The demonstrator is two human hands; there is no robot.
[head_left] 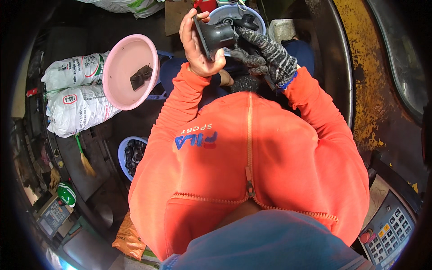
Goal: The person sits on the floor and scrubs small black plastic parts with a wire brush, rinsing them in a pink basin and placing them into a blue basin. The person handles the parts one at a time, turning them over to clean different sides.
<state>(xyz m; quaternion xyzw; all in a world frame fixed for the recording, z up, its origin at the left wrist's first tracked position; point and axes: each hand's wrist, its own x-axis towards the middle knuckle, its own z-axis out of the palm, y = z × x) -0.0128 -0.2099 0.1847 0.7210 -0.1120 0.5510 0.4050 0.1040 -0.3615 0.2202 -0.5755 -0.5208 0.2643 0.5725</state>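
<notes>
The left hand point(198, 56) holds a flanged black tube point(219, 36) beside the grey-gloved right hand point(268, 55), near a round pink plastic basin point(122, 67).

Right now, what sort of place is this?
Probably a factory workshop: a control panel at lower right, a blue basin of black pieces at left, and a black flanged part in the left hand.

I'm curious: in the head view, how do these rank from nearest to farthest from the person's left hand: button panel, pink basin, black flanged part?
From the left hand:
1. Black flanged part, held in that hand.
2. Pink basin, to its left.
3. Button panel, at the picture's lower right.
</notes>
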